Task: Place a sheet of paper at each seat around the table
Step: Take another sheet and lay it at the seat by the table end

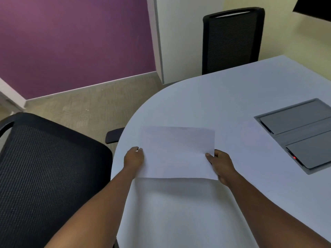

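I hold a white sheet of paper (179, 153) just above the rounded end of the white table (223, 97). My left hand (134, 158) pinches its left edge and my right hand (221, 164) grips its right edge, thumb on top. The sheet is tilted slightly, its near edge raised, and it casts a shadow on the tabletop below. A black mesh chair (46, 176) stands at my left, its armrest tucked under the table edge. A second black mesh chair (232, 40) stands at the far side of the table.
A grey recessed cable box (300, 133) with a small red light is set into the tabletop at the right. Beige carpet (86, 106) and a purple wall (71, 42) lie beyond the left chair. A white pillar (179, 42) stands behind the table.
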Demonstrator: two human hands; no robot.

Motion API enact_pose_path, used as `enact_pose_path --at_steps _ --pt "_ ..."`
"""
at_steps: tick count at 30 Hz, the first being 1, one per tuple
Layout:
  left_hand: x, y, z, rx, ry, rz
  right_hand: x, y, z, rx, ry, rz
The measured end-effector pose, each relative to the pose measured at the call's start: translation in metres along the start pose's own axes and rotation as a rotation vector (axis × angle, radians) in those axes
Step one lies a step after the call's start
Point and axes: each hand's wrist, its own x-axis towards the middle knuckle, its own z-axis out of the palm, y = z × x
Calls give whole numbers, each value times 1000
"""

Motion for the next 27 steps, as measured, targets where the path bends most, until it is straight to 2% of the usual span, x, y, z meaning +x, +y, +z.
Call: enact_pose_path --at_steps 6,10,17,27 --pt "5 -33 -22 10 113 -26 6 4 30 -95 -31 -12" --pt "9 -51 -26 45 92 -86 13 17 46 -167 -6 -27" --pt "18 -68 -29 150 100 -130 21 32 63 -249 129 2" --pt "24 -83 -28 190 128 -136 26 43 78 -409 239 -126"
